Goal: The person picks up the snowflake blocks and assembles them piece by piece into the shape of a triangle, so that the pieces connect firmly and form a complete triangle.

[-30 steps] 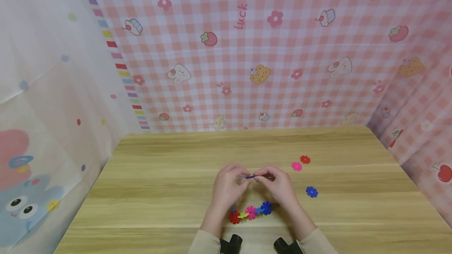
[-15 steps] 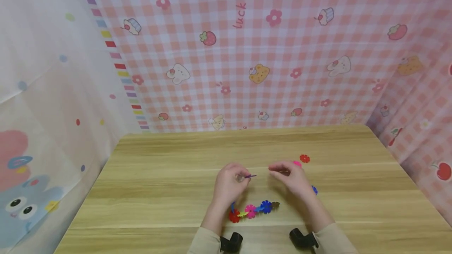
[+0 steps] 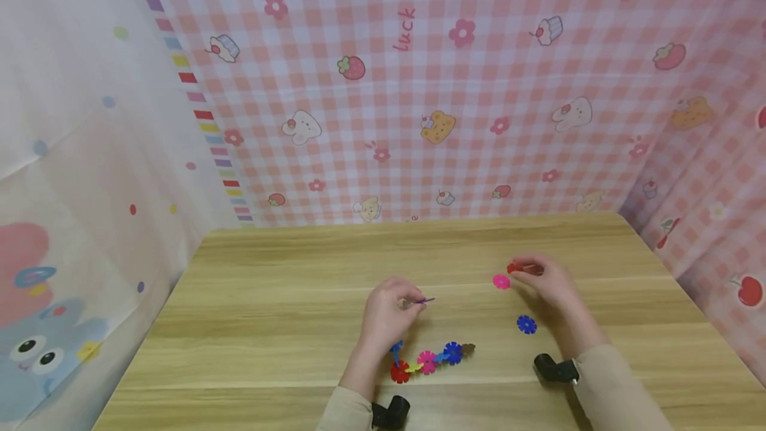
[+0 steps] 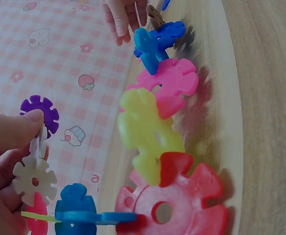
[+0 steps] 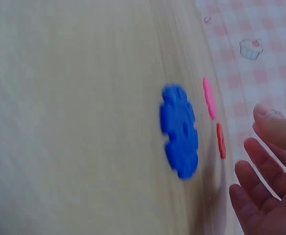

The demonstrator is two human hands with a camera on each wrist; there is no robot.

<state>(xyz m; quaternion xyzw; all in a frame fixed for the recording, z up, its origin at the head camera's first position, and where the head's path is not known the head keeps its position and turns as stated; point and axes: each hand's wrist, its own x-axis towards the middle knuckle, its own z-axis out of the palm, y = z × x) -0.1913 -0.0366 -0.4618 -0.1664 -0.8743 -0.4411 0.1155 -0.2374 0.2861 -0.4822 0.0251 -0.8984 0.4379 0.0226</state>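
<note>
My left hand (image 3: 390,311) pinches a purple flower-shaped disc (image 4: 41,105) and a white disc beside it, thumb across both in the left wrist view. From there a chain of interlocked flower discs runs through a translucent white disc (image 4: 23,177) and a light-blue one (image 4: 77,200) to a large red disc (image 4: 182,196). Yellow (image 4: 138,120), pink (image 4: 174,78), blue and brown (image 3: 469,349) discs carry it on along the table. My right hand (image 3: 552,283) reaches over a loose red disc (image 3: 513,269), its fingertips overlapping it in the head view; its fingers are loosely spread in the right wrist view.
A loose pink disc (image 3: 501,282) lies just left of the red one, and a loose blue disc (image 3: 526,324) is nearer the front. The wooden table (image 3: 269,311) meets a checked cloth (image 3: 383,98) at its back edge.
My right hand has let go of the purple disc and moved right and back to the loose red disc. The left hand stays in place, still pinching its end of the chain.
</note>
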